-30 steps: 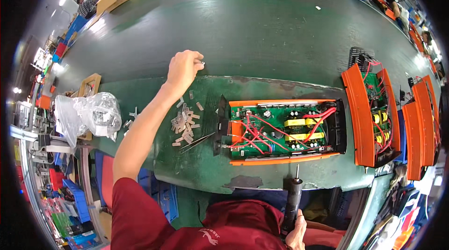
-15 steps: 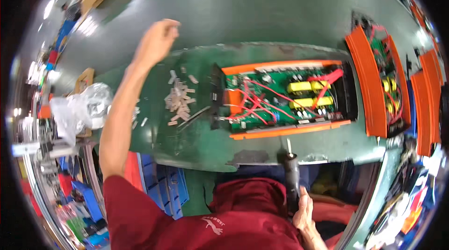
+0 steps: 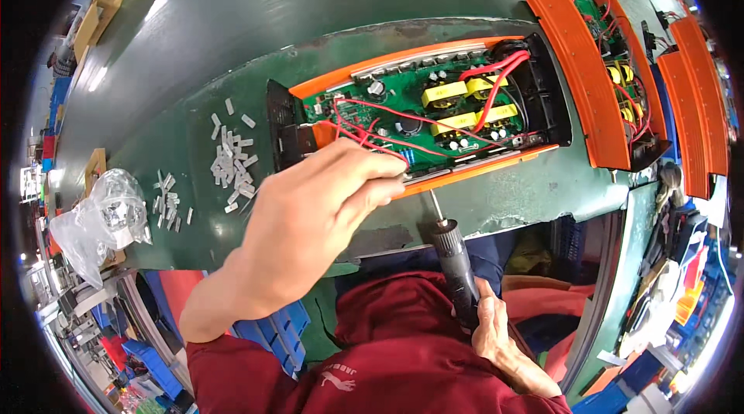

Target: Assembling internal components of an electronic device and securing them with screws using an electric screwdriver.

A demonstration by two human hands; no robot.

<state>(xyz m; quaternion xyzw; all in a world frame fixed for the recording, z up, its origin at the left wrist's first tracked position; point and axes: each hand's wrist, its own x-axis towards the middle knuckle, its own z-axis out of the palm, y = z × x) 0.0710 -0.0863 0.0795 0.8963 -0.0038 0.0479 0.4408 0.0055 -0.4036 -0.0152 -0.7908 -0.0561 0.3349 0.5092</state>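
We see one open orange-cased circuit board unit [image 3: 434, 116] on the green bench [image 3: 232, 19], our left hand [image 3: 314, 220] pinching at its near edge. Our right hand [image 3: 500, 333] grips one black electric screwdriver [image 3: 456, 263] upright. Three more orange units [image 3: 620, 65] lie right.

Dark green tabletop [image 3: 232, 42] across the upper frame, worn and chipped along its near edge, glare streaks at upper left. Blue plastic bins [image 3: 271, 329] beneath at lower left. Cluttered shelving [image 3: 682, 274] down the right rim. Cardboard boxes [image 3: 97, 15] at upper left.
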